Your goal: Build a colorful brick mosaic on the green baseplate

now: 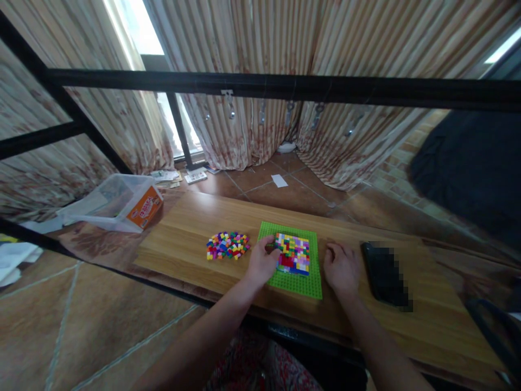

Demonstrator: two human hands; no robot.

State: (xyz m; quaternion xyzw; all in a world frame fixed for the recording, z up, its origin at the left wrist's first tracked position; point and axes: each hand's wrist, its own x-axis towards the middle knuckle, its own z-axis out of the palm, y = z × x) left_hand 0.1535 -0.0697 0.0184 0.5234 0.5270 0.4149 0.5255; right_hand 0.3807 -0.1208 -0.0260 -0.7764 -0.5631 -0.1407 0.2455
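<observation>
A green studded baseplate (313, 285) lies on the wooden table, bearing a square patch of small multicoloured building bricks (293, 253). My left hand (262, 263) reaches over the plate's left side. Its thumb and index finger are bent towards each other at the left edge of the patch; anything between the fingertips is too small to make out. To the right of the plate, my right hand (342, 267) rests on the tabletop with its fingers curled in, nothing visible in them. A pile of loose bricks (228, 245) is spread left of the plate.
On the table's right side lies a black phone (382, 274), partly pixelated. A clear plastic bin (122, 203) with an orange label stands beyond the wooden table's (191, 212) left end. A black metal rail (260, 84) crosses in front of striped curtains (260, 43).
</observation>
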